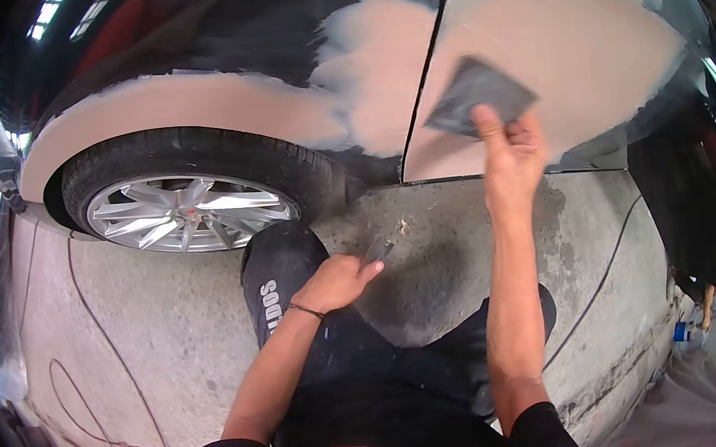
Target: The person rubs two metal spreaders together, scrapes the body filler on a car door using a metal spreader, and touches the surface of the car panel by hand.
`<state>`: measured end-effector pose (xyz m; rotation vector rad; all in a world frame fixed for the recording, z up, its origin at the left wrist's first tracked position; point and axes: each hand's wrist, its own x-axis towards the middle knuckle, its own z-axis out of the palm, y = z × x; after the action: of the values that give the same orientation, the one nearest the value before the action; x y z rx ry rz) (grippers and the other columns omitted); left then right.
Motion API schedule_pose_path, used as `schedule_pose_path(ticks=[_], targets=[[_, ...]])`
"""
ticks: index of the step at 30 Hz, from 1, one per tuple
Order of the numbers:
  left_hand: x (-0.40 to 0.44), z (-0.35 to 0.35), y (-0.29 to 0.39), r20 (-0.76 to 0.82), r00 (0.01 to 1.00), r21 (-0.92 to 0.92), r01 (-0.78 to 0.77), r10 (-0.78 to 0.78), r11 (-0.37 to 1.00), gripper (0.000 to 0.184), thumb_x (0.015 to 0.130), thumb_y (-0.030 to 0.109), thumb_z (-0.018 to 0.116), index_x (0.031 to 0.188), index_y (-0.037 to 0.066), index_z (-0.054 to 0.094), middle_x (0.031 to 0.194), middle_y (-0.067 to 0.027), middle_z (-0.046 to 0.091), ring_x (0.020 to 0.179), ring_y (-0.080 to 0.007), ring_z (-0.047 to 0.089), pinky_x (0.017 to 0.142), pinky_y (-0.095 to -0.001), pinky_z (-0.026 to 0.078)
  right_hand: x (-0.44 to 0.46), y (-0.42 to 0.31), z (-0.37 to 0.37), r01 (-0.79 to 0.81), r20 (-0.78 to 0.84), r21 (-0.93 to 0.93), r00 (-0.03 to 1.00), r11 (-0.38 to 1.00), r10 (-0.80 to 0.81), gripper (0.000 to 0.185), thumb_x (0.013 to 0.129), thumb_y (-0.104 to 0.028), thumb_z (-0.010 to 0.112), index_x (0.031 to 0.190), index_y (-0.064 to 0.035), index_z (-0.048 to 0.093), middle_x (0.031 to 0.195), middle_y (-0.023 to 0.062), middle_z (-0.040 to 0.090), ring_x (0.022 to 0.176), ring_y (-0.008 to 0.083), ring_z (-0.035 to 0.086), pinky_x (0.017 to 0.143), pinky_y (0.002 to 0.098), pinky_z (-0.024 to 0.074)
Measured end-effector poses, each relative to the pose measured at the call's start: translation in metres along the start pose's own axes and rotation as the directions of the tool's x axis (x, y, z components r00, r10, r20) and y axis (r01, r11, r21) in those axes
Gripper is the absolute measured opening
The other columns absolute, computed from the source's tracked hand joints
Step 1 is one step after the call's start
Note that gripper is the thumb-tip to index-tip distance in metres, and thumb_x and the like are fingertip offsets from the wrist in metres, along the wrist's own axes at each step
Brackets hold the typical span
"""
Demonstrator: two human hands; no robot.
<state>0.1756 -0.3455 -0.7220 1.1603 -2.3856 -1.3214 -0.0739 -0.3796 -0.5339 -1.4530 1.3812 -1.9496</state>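
My right hand (513,139) pinches a dark grey square sheet (484,92), slightly blurred, thumb on its near side. It is held in front of the door panel (582,34), coated with pinkish-beige filler; I cannot tell whether the sheet touches it. My left hand (336,282) is closed around a small, thin grey flat piece (377,249) beside my knee. More filler covers the black fender (381,73) and the arch above the wheel (186,211).
Cables (119,353) run over the concrete floor (205,344) at left, and another cable (603,272) lies at right. A dark panel (701,205) hangs low at far right, above a sheet-covered pile (706,379). A dark seam separates fender and door.
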Motion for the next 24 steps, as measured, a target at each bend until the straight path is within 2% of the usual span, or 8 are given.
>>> schedule_pose_path(ticks=[3,7,10,13,16,19,20,24], targets=[[-0.004,0.002,-0.001,-0.025,1.000,0.027,-0.004,0.005,1.000,0.064,0.109,0.052,0.052,0.101,-0.008,0.073,0.095,-0.0338,0.070,0.099,-0.0505,0.069,0.091,-0.0526,0.054,0.001,0.008,-0.002,-0.015,0.035,-0.028,0.999,1.000,0.016,0.026,0.098,-0.016,0.083,0.114,-0.0001,0.072,0.106,0.0022,0.074,0.091,0.0093,0.064,0.085,0.0246,0.0501],[-0.004,-0.005,0.009,0.013,0.999,0.037,0.044,-0.044,0.998,0.067,0.109,0.053,0.050,0.095,-0.008,0.074,0.091,-0.0339,0.070,0.096,-0.0515,0.068,0.090,-0.0558,0.053,0.008,-0.008,-0.003,-0.059,-0.064,0.137,0.996,0.989,0.069,0.034,0.098,-0.014,0.083,0.125,0.0020,0.070,0.112,0.0035,0.075,0.102,0.0107,0.066,0.092,0.0264,0.0512],[-0.005,-0.010,0.011,0.038,0.998,0.060,0.052,-0.054,0.997,0.068,0.109,0.054,0.050,0.093,-0.009,0.073,0.091,-0.0338,0.070,0.095,-0.0516,0.068,0.089,-0.0561,0.053,-0.006,-0.007,0.006,-0.016,0.080,-0.008,0.997,1.000,0.017,0.039,0.099,-0.013,0.081,0.132,0.0029,0.068,0.116,0.0046,0.075,0.105,0.0115,0.066,0.094,0.0277,0.0515],[-0.005,-0.006,0.012,0.020,0.999,0.057,0.030,-0.032,0.998,0.069,0.109,0.054,0.051,0.091,-0.009,0.073,0.090,-0.0334,0.070,0.095,-0.0517,0.068,0.089,-0.0563,0.053,0.009,-0.021,-0.009,0.038,-0.067,-0.035,0.997,0.999,-0.040,0.040,0.099,-0.012,0.081,0.133,0.0033,0.067,0.117,0.0052,0.075,0.105,0.0124,0.067,0.094,0.0278,0.0519],[-0.005,-0.002,0.001,0.029,0.999,0.066,0.025,-0.027,0.998,0.067,0.109,0.053,0.052,0.092,-0.009,0.073,0.091,-0.0332,0.070,0.095,-0.0513,0.069,0.088,-0.0539,0.054,0.023,-0.051,-0.020,0.218,0.004,-0.066,0.976,0.974,-0.218,0.040,0.100,-0.009,0.079,0.135,0.0038,0.066,0.124,0.0078,0.073,0.109,0.0139,0.066,0.100,0.0284,0.0503],[-0.003,-0.003,0.005,0.056,0.998,0.087,0.030,-0.035,0.996,0.067,0.109,0.054,0.052,0.095,-0.008,0.073,0.091,-0.0335,0.070,0.095,-0.0510,0.069,0.087,-0.0533,0.054,0.019,-0.086,-0.020,0.324,0.140,-0.342,0.946,0.882,-0.293,0.027,0.102,-0.010,0.075,0.121,0.0053,0.066,0.108,0.0060,0.074,0.094,0.0125,0.063,0.087,0.0258,0.0500],[-0.004,-0.006,0.007,0.062,0.997,0.098,0.037,-0.043,0.995,0.066,0.109,0.054,0.052,0.095,-0.008,0.073,0.091,-0.0336,0.070,0.095,-0.0510,0.069,0.087,-0.0537,0.054,0.016,-0.092,-0.021,0.373,0.199,-0.482,0.928,0.793,-0.315,0.023,0.102,-0.010,0.072,0.119,0.0054,0.064,0.100,0.0117,0.073,0.086,0.0151,0.062,0.081,0.0276,0.0508],[-0.006,-0.009,0.010,0.055,0.998,0.091,0.019,-0.024,0.996,0.064,0.109,0.053,0.052,0.098,-0.006,0.073,0.090,-0.0336,0.069,0.095,-0.0504,0.069,0.086,-0.0547,0.054,0.002,-0.106,-0.006,0.452,0.296,-0.570,0.892,0.686,-0.341,0.025,0.102,-0.010,0.071,0.122,0.0035,0.064,0.095,0.0177,0.071,0.083,0.0204,0.066,0.079,0.0309,0.0531]])
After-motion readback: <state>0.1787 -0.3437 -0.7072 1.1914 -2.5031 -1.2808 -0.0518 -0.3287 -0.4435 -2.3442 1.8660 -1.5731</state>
